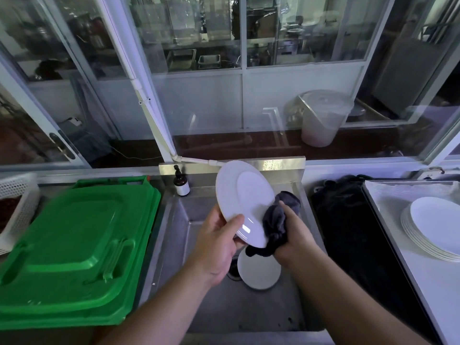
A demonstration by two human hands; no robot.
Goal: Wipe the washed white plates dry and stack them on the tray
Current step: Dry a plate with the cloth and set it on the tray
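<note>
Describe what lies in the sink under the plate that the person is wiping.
In the sink, below the held plate, lies another white plate beside the drain. The cloth and right hand cover its far edge; the left hand hides part of the drain.

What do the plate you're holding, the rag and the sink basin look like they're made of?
Held plate: likely glazed ceramic; glossy white with a sharp highlight near the left hand, though melamine can't be ruled out. Rag in the right hand: soft dark grey cloth, bunched in plush folds, maybe microfibre. Sink: brushed stainless steel, dull grey with reflective walls.
</note>
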